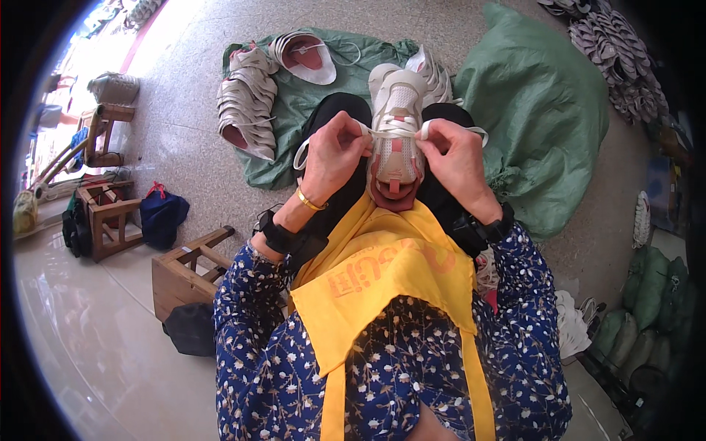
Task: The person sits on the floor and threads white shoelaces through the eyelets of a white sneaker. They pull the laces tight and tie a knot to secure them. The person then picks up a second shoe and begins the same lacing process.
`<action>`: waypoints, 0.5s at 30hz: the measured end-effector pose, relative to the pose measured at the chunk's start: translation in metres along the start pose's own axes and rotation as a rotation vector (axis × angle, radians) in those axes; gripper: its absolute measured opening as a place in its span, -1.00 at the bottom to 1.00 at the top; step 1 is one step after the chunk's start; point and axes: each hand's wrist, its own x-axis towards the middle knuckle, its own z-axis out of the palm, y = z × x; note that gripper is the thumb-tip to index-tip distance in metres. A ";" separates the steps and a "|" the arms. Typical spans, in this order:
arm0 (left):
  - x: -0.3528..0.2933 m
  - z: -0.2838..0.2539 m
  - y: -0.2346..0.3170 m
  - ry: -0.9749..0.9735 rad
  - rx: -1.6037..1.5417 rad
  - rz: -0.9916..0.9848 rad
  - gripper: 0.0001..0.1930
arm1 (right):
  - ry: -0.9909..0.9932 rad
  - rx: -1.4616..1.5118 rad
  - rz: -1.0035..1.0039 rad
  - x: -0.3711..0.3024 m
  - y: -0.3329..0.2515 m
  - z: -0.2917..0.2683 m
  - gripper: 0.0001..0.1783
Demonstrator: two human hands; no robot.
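Observation:
A white and pink sneaker upper (397, 154) rests between my knees, its toe pointing away from me. White laces (394, 132) run across its front. My left hand (337, 151) pinches one lace end at the shoe's left side, and a loop of it hangs past the fingers. At the right side my right hand (454, 158) pinches the other end, its tail curling out beyond the hand. Between both hands the lace is drawn across the shoe. A yellow apron (382, 257) covers my lap just below the heel.
Stacked shoe uppers (246, 103) and a single upper (305, 55) lie on a green sheet (294, 110) ahead. A bulging green sack (544, 110) stands at the right. Wooden stools (187, 275) are on the left; more uppers (618, 59) pile up at far right.

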 end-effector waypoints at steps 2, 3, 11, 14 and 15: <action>0.001 0.002 -0.004 0.010 -0.066 0.000 -0.91 | -0.028 0.186 0.126 0.000 0.017 -0.003 -0.90; 0.001 0.003 -0.005 0.017 -0.090 -0.003 -0.90 | -0.044 0.279 0.188 -0.001 0.025 -0.004 -0.91; 0.004 0.010 -0.010 0.066 -0.315 -0.029 -0.90 | 0.036 0.089 0.080 -0.008 0.012 0.001 -0.89; 0.005 0.013 -0.012 0.091 -0.387 -0.002 -0.91 | 0.026 0.109 0.092 -0.008 0.013 0.001 -0.88; 0.006 0.013 -0.013 0.082 -0.389 0.000 -0.91 | 0.029 0.127 0.094 -0.008 0.014 0.001 -0.88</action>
